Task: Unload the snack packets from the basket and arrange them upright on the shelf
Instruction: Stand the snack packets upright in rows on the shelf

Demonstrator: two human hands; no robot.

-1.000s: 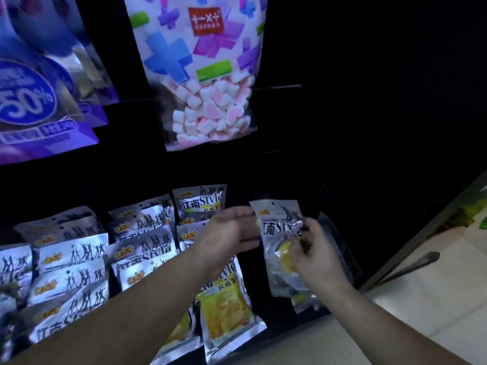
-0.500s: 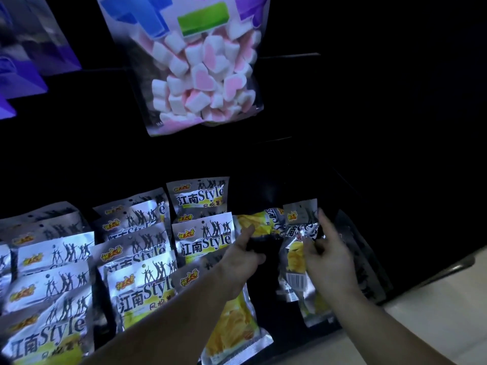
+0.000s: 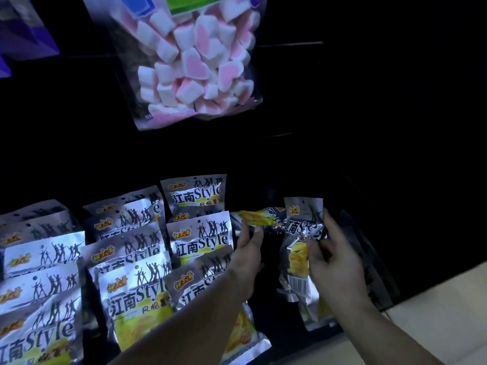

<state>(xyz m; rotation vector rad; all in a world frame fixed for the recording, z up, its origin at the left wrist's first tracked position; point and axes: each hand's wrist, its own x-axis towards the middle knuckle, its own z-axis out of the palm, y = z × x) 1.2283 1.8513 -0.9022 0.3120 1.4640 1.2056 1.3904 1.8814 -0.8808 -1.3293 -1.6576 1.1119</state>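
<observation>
Silver snack packets (image 3: 200,234) with yellow chip pictures stand in rows on the dark lower shelf (image 3: 295,334). My right hand (image 3: 333,262) grips one upright packet (image 3: 299,241) at the right end of the rows. My left hand (image 3: 249,255) pinches the end of another packet (image 3: 259,217) that lies sideways just behind, between the rows and the upright packet. No basket is in view.
A clear bag of pink and white heart marshmallows (image 3: 196,64) hangs above the rows. Purple bags (image 3: 26,30) sit at the upper left. The shelf's right part is dark. Pale floor (image 3: 434,312) shows at the lower right.
The view has tilted down and closer. My left hand has left the upright packet and taken hold of a sideways packet behind it; my right hand still holds the upright one.
</observation>
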